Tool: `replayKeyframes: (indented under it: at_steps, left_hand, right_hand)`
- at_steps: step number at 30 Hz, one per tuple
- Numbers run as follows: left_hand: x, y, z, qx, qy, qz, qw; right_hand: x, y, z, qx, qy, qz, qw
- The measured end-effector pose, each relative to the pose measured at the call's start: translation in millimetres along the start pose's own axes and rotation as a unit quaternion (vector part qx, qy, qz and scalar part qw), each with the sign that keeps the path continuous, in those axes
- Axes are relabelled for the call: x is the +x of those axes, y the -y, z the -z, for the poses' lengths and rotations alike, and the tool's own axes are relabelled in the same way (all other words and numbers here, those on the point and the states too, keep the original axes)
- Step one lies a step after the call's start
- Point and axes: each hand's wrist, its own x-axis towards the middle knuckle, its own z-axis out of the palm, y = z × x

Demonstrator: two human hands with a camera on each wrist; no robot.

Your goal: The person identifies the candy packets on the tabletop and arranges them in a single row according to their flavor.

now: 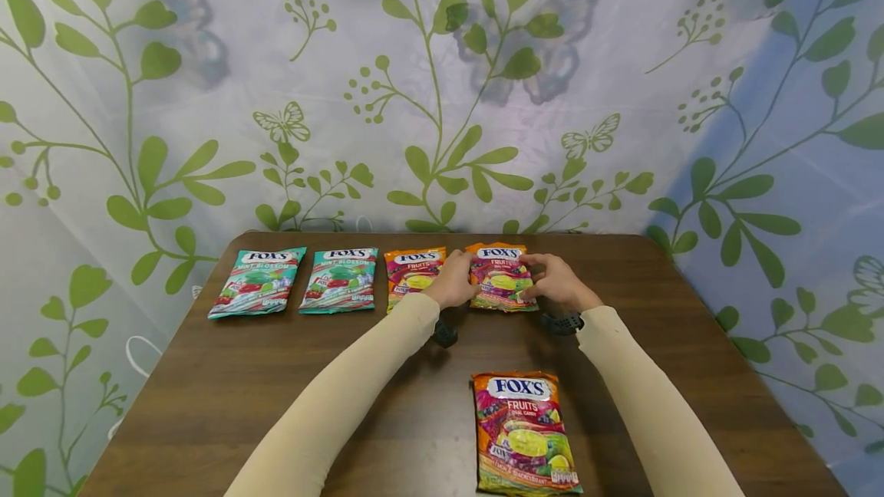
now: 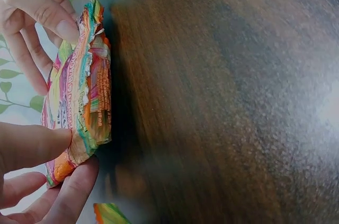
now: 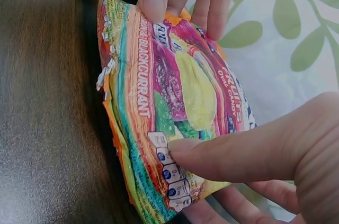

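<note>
At the back of the table, both hands hold an orange and magenta bag of Fox's Fruits candy [image 1: 503, 280], one hand at each side. My left hand [image 1: 453, 281] pinches its left edge between thumb and fingers. On the opposite edge, my right hand [image 1: 558, 283] has its thumb on the printed front and its fingers behind. In the left wrist view the candy bag [image 2: 97, 94] shows its crimped bottom edge, close over the wood. The right wrist view gives the bag's front [image 3: 177, 86], tilted. Another Fruits candy bag [image 1: 407, 271] lies just left, partly behind the left hand.
Two teal Mint Blossom candy bags [image 1: 341, 281] [image 1: 258, 282] lie at the back left in the same row. A further Fruits candy bag [image 1: 525, 436] lies at the front, between the forearms. The brown wooden table [image 1: 228, 397] ends at a leaf-patterned curtain [image 1: 442, 98].
</note>
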Motion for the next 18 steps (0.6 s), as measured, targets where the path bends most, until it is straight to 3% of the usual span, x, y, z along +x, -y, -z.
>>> replayKeyframes:
  at_steps: [1, 9, 15, 18]
  left_hand:
    - [-5.8, -7.0, 4.5, -0.003, 0.003, 0.004, 1.0]
    - [5.8, 7.2, -6.2, -0.012, -0.007, 0.002, 0.9999]
    - [-3.4, -3.4, 2.3, 0.01, 0.01, 0.013, 0.9998]
    - [-2.1, -1.4, 1.2, 0.014, 0.009, 0.015, 0.9998]
  right_hand:
    - [0, -1, 0, 0.003, 0.0, -0.002, 1.0]
    - [0, -9, 2, 0.015, 0.002, -0.01, 1.0]
    - [0, -11, 2, 0.0, 0.004, -0.007, 1.0]
    - [-1, -10, 0, -0.014, 0.003, -0.002, 1.0]
